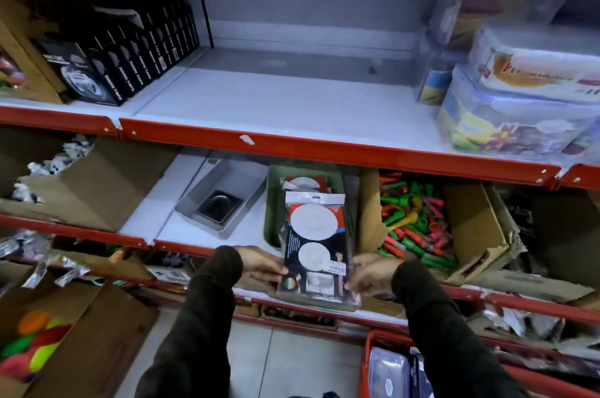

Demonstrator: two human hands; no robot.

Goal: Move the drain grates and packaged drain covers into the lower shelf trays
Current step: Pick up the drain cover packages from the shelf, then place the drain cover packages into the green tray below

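Red-edged store shelving, stocked in tiers. Upper shelf: bare in the middle, black boxes at left, clear plastic containers at right.

Lower shelf, left to right:
- Grey tray: holds one dark square drain grate; rest of tray floor bare.
- Green tray: holds packaged drain covers, at least one pack visible at the back; exact count not readable.
- Cardboard box: full of mixed green, orange and pink plastic pieces.

Item in transit: packaged drain cover, showing white discs, tilted over the green tray with its lower end out past the shelf edge. Left hand grasping the left side of the pack, right hand grasping the right side.

Progress, as judged: under way, with both trays partly loaded and this pack not yet seated. Remaining stock not identifiable; red basket at floor level holds further packaged goods of uncertain type.
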